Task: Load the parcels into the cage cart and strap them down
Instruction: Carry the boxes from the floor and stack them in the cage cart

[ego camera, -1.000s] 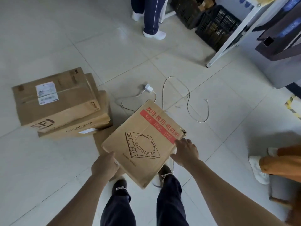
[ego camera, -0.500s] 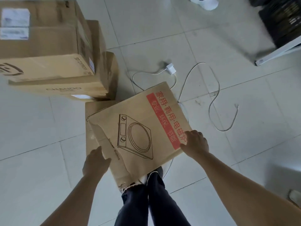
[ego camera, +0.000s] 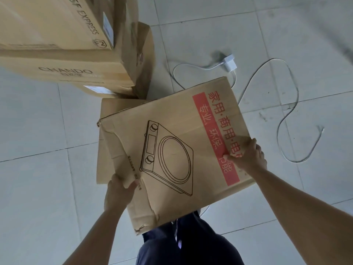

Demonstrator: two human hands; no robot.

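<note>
A flat cardboard parcel (ego camera: 172, 146) with a line drawing of a cooker and a red strip of print is tilted above the tiled floor, in front of my legs. My left hand (ego camera: 119, 192) grips its torn left edge, thumb on top. My right hand (ego camera: 247, 155) clasps its right edge over the red strip. Another flat cardboard piece (ego camera: 108, 134) lies under it on the floor. A stack of two bigger parcels, marked SF EXPRESS (ego camera: 57, 22) and CHANDO (ego camera: 80, 71), stands at the upper left. No cage cart or strap is in view.
A white charger plug (ego camera: 230, 63) and its thin looping cable (ego camera: 286, 119) lie on the floor tiles to the upper right of the held parcel. My dark trousers (ego camera: 191, 243) are right below the parcel.
The view has tipped down and closed in on the parcel. Both hands have shifted from beside the parcel's near corners to a firm grip on its left and right edges, and it has turned slightly.
</note>
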